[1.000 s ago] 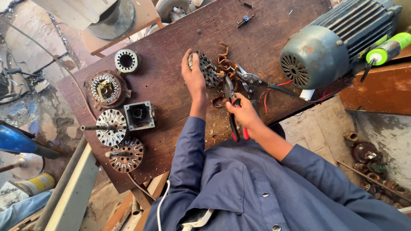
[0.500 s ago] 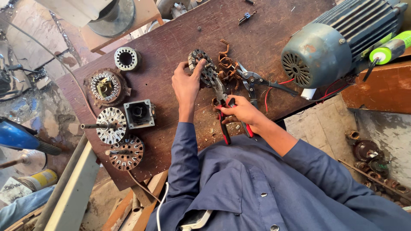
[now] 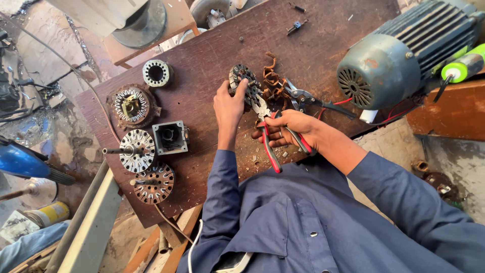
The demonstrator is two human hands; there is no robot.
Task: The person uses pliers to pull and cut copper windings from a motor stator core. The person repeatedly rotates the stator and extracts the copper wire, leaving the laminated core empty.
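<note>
left hand grips the round stator standing on edge on the brown worktable. right hand is clenched around red-handled pliers, nose at the stator's copper windings. a small grey square housing, open on top, shows a dark cavity; contents cannot be told. grey motor sits right.

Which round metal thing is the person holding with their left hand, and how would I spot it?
Find the dark brown wooden board, then the big grey-blue motor on its right side. Left of the motor, beside a tangle of copper wire, the left hand grips a dark slotted ring. It alone is tipped on edge; the other round parts lie flat, untouched.
</note>
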